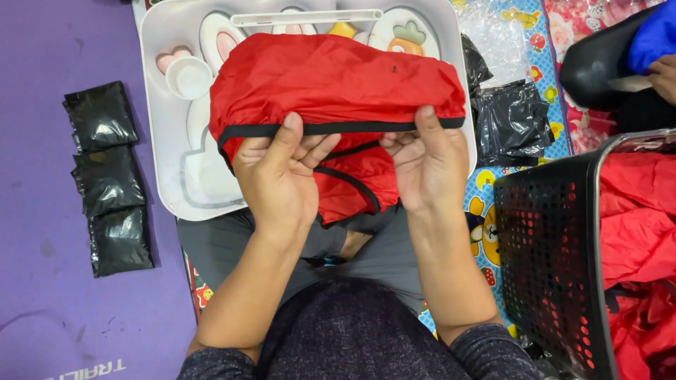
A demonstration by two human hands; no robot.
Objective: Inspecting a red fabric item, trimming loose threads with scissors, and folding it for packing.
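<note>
I see both hands gripping one piece of red fabric with black edging, held over the near part of a white tray. My left hand pinches the black hem with the thumb on top and the fingers curled beneath, closed tight on the cloth. My right hand does the same just to the right, thumb pressed on the hem, fingers tucked under a folded part of the fabric. The two hands sit close together, nearly touching at the fingertips. The fabric bulges upward and far from the hem, covering most of the tray's middle.

The white tray has shaped compartments with rabbit and carrot figures, and a small white cup stands in its far left corner. On the purple mat at the left lie three black packets in a row, one behind the other. At the right, crumpled black plastic bags lie on a colourful patterned sheet. Near right stands a black perforated basket holding more red fabric. At the far right edge another person's hand shows beside a dark object.
</note>
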